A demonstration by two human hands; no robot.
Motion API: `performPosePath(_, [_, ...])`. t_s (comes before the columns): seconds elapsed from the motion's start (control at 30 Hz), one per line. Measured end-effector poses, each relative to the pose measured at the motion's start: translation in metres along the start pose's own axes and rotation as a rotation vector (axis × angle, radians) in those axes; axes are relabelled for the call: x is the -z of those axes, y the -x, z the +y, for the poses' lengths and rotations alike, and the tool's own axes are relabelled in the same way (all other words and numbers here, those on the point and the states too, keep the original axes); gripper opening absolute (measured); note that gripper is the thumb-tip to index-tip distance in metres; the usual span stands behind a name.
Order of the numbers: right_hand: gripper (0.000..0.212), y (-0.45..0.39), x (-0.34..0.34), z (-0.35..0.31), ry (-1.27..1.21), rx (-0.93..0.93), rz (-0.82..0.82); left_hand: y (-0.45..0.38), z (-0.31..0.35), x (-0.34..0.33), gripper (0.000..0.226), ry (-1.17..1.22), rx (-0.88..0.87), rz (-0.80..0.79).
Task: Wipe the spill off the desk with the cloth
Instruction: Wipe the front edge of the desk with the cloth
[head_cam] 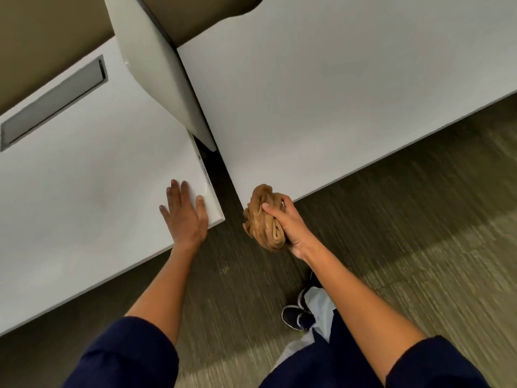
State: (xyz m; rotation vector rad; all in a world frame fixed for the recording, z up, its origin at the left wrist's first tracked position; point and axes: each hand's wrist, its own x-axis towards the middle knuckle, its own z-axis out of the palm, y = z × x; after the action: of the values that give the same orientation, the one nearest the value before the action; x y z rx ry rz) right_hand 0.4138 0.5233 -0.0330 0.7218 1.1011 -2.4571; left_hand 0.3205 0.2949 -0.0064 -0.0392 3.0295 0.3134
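Resting flat with straight, spread fingers, the left hand [183,217] presses the smooth white desk [84,186] at lower left; the right hand [288,222] grips a crumpled tan cloth [263,219], fingers curled round it.

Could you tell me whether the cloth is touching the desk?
No, the right hand holds the bunched cloth off the desk's edge.

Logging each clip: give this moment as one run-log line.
left hand: flat on left desk corner | right hand: grips bunched cloth, off the desk | spill: none visible
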Motion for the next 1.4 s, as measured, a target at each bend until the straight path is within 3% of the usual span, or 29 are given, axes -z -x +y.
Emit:
performPosePath(0.2, [0.037,-0.006,-0.016,0.008,0.159,0.022,-0.004,0.002,0.000,-0.001,0.062,-0.009,0.000,-0.008])
performPosePath(0.7, [0.034,-0.032,-0.040,0.015,0.339,0.025,-0.101,0.001,0.000,0.007,0.063,-0.042,-0.046,-0.011])
performPosePath(0.83, [0.046,-0.038,-0.051,0.025,0.385,0.045,-0.164,-0.003,-0.017,0.017,0.061,-0.135,-0.149,-0.007])
performPosePath(1.13, [0.039,-0.071,-0.065,0.028,0.571,0.229,-0.126,-0.007,-0.033,0.009,0.057,-0.111,-0.206,0.050])
performPosePath(1.4, [0.040,-0.135,-0.102,-0.010,0.594,0.301,-0.039,-0.012,-0.035,0.005,0.066,-0.052,-0.191,0.069])
